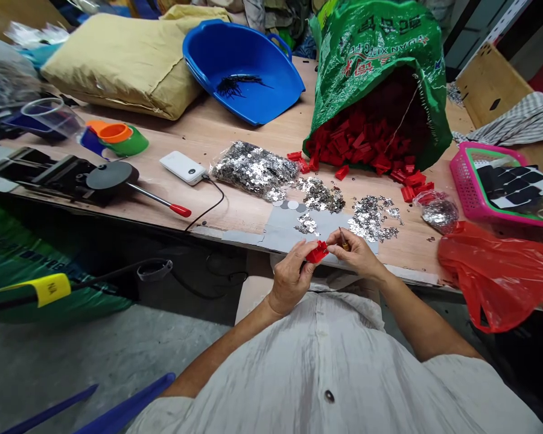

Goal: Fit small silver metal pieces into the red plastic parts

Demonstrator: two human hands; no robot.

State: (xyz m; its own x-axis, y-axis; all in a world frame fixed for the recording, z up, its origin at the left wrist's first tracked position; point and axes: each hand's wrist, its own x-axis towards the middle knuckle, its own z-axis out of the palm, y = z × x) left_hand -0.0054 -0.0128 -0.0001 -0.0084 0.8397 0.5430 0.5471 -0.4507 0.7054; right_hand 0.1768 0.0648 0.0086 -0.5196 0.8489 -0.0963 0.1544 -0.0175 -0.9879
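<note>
My left hand (292, 274) is closed around a small red plastic piece (317, 252), held at the table's front edge above my lap. My right hand (355, 252) pinches a thin brownish tool (342, 240) whose tip meets the red piece. Just beyond the hands lie loose piles of small silver metal parts (368, 218) on a grey sheet (283, 232). Further back, a tipped green sack (380, 54) spills several red plastic pieces (366, 141) onto the wooden table (235, 205).
A clear bag of silver parts (253, 169) and a white power bank (183, 167) with a cable lie left of centre. A blue tub (242, 66), a tan sack (122, 60), a pink basket (473, 193), a red plastic bag (502, 271) and a black hand press (85, 178) surround the work spot.
</note>
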